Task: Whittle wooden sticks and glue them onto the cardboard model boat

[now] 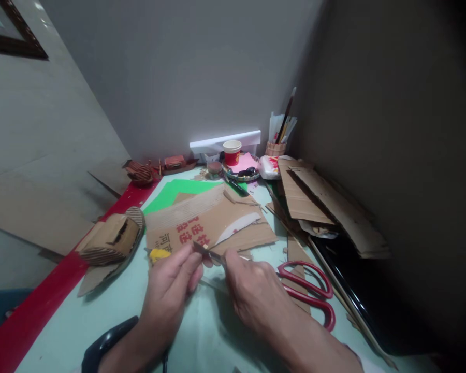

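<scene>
My left hand [174, 285] is closed, its thumb and fingers pinching a small tan piece, apparently cardboard [205, 247], mostly hidden by the fingers. My right hand [252, 285] grips red-handled scissors [306, 298] by the blade part. The scissors look spread, and one dark blade tip points left to the fingertips of my left hand. The handles stick out to the right of my right hand. Beyond both hands lies a flat cardboard sheet [174, 220] with red printed characters. A yellow object [159, 254] rests on its near edge, beside my left hand, partly hidden.
On the left sits a cardboard model [111, 238]. Green paper [171, 190] lies under the sheet. At the back stand a red paper cup [232, 153] and a brush holder [275, 148]. Cardboard pieces [330, 202] are stacked on the right above a black glossy panel [365, 290].
</scene>
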{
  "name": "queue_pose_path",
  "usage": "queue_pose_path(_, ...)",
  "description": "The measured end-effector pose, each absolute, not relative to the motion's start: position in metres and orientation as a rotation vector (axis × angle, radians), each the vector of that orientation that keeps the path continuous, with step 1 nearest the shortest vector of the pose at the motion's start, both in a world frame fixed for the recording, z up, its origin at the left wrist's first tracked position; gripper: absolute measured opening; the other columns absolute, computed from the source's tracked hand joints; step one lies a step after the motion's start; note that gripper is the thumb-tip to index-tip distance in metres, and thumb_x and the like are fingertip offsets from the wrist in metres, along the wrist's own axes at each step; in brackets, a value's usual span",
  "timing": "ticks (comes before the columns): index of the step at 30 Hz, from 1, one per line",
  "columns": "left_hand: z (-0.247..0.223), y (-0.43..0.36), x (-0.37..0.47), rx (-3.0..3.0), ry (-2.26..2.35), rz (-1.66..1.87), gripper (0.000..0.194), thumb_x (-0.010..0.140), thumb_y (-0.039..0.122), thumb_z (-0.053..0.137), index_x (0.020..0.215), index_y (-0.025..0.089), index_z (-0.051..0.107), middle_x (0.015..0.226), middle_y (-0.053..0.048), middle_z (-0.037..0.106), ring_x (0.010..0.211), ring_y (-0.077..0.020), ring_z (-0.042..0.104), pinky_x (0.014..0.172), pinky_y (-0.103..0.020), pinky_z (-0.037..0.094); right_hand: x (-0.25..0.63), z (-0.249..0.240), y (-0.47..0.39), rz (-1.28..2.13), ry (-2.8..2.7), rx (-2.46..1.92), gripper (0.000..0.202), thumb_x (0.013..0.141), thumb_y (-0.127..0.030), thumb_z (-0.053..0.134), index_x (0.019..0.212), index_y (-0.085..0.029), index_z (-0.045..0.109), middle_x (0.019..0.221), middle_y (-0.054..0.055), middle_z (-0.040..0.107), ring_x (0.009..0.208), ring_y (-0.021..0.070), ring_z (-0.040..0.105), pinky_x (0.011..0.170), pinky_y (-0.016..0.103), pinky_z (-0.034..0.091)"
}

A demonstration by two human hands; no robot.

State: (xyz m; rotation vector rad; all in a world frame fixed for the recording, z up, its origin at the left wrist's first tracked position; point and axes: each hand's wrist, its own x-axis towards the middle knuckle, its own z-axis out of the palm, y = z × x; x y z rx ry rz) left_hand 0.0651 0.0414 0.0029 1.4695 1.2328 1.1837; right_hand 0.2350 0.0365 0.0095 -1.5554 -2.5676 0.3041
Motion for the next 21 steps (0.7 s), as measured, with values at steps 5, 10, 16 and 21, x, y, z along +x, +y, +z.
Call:
queue_pose_path(5,0.011,0.042,0.066,1.440,1.240,1.209,0.045,0.098,0.045,0.052,0.059,0.021,0.049,0.052,0.005,0.041,0.050,-0.0115,0.036,0.049,-0.029,0.025,0.238,0.014,0.036,0.316,-2.525,-1.562,0.031,0.078,0.002,0.040,0.099,-0.019,0.049,0.072,0.007,0.067,0.067,0.0243,0.065,0.054,0.033,0.021)
queue_pose_path(10,0.015,0.043,0.065,1.464,1.253,1.174,0.048,0.098,0.045,0.051,0.056,0.022,0.044,0.052,0.005,0.040,0.050,-0.0113,0.036,0.049,-0.029,0.025,0.237,0.014,0.036,0.336,-2.543,-1.583,0.033,0.076,0.002,0.042,0.100,-0.018,0.050,0.074,0.007,0.068,0.067,0.0242,0.064,0.054,0.033,0.021)
queue_pose_path(16,0.008,0.046,0.062,1.531,1.229,1.066,0.047,0.096,0.044,0.053,0.056,0.021,0.047,0.050,0.004,0.042,0.049,-0.0106,0.037,0.051,-0.028,0.028,0.236,0.012,0.037,0.285,-2.536,-1.539,0.032,0.076,0.002,0.042,0.100,-0.018,0.050,0.075,0.008,0.069,0.066,0.0242,0.065,0.053,0.033,0.021)
queue_pose_path(21,0.010,0.045,0.067,1.344,1.181,1.066,0.042,0.095,0.049,0.055,0.065,0.019,0.055,0.052,0.006,0.036,0.048,-0.0096,0.032,0.047,-0.026,0.024,0.237,0.016,0.037,0.274,-2.532,-1.534,0.031,0.075,0.001,0.043,0.097,-0.018,0.050,0.072,0.007,0.067,0.066,0.0246,0.064,0.054,0.034,0.020)
